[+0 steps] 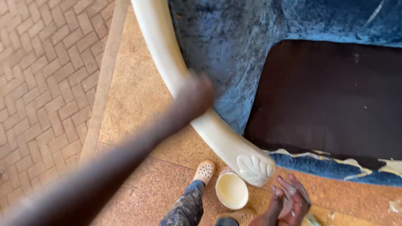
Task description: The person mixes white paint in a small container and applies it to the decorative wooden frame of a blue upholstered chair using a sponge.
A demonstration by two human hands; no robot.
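The floor [138,96] here is speckled terrazzo, ochre near the sofa and redder toward the near side, with a thin seam between the two slabs. A pale concrete kerb [104,75] runs along its far-left edge, and past that lies herringbone brick paving [46,71] in dusty pink.

A sofa [234,50] fills the upper right — blue crushed velvet, with a bare dark brown seat base [331,96] where a cushion would sit. Its arm rail [167,58] is cream-painted wood, curving down to a carved leaf [253,167] at the end. Along the front edge the blue cloth is streaked with yellowish glue [351,163].

The left hand [197,94] is stretched out at the end of a blurred forearm and lies against the cream rail, about halfway along it; it is too smeared to tell whether the fingers are spread or closed. The right hand [289,201] hangs low, just below the carved leaf, fingers loosely extended and slightly parted, holding nothing that I can make out.

Just beside that hand, on the floor, stands a small tub [231,190] of cream-coloured glue, open at the top. A pale clog [204,170] sits to its left at the end of a dark patterned trouser leg [186,207], a second clog [240,217] just below the tub.
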